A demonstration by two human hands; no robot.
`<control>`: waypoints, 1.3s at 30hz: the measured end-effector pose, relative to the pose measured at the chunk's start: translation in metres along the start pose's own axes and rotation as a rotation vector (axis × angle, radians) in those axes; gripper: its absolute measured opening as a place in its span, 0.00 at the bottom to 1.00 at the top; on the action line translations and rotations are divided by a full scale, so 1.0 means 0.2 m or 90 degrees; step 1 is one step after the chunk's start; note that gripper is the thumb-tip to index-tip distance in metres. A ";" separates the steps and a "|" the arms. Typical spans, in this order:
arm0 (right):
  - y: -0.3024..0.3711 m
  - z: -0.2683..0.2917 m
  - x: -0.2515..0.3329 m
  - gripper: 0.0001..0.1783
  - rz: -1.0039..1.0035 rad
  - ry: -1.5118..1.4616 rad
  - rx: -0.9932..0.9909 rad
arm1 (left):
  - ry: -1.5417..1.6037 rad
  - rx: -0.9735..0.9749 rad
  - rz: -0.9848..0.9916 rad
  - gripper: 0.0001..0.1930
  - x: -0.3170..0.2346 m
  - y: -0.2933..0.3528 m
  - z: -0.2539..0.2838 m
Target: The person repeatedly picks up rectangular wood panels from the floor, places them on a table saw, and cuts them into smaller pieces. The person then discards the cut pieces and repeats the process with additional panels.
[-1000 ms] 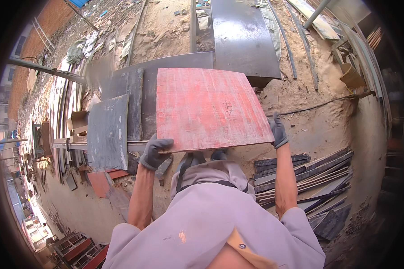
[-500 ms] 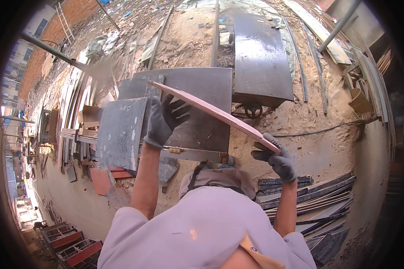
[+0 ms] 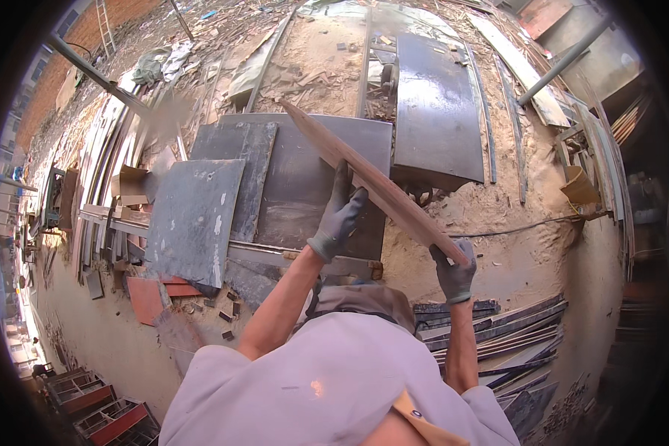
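Observation:
A long reddish-brown wooden plank [image 3: 383, 189] slants across in front of me, its far end up to the left and its near end down to the right. My right hand [image 3: 454, 279], in a dark grey glove, is closed around the near end. Around the middle of the plank my left hand [image 3: 338, 219], gloved alike, grips the lower edge; some of its fingers are hidden behind the wood. Below the plank lies a dark flat table top [image 3: 305, 201], with a scuffed dark sheet [image 3: 197, 215] over its left side.
Another dark table [image 3: 438, 111] with a wheel under it stands beyond to the right. Long strips [image 3: 498, 334] are piled at my lower right. Red board pieces [image 3: 147, 299] lie at left on sandy ground. A cable [image 3: 520, 227] runs along the right, and metal poles [image 3: 565, 59] rise farther off.
The plank has turned to show its broad face and slants more steeply. My left hand has moved right and taken hold near its middle. My right hand still grips the near end.

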State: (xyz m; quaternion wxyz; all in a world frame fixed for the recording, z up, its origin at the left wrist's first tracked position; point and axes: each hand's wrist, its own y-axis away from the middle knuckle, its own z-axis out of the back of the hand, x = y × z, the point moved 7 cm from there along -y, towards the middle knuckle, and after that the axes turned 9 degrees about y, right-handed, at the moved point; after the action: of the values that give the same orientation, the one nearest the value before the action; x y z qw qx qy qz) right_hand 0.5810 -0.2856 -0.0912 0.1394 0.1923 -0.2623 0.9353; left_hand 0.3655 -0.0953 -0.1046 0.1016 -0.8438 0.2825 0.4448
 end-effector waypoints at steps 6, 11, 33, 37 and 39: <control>-0.13 0.06 0.58 0.13 0.151 -0.034 -0.051 | -0.054 0.027 -0.027 0.43 -0.06 0.06 0.05; -0.42 0.00 1.05 0.13 0.180 -0.138 -0.161 | -0.130 0.012 -0.175 0.35 0.01 0.05 0.48; -0.55 -0.12 1.00 0.13 -0.167 -0.257 -0.143 | 0.497 -0.103 0.454 0.28 0.56 0.40 0.70; -0.37 -0.22 0.58 0.16 -0.355 -0.361 -0.011 | 0.431 -0.118 0.384 0.25 0.38 0.42 0.85; -0.24 -0.21 0.40 0.19 -0.531 -0.437 0.096 | 0.384 -0.182 0.340 0.25 0.20 0.40 0.80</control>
State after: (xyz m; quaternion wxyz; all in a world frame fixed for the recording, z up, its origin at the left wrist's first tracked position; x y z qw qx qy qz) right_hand 0.5160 -0.2100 -0.0680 0.3911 0.5838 -0.1266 0.7002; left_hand 0.2264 -0.1093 -0.2250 -0.2222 -0.8388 0.4439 0.2236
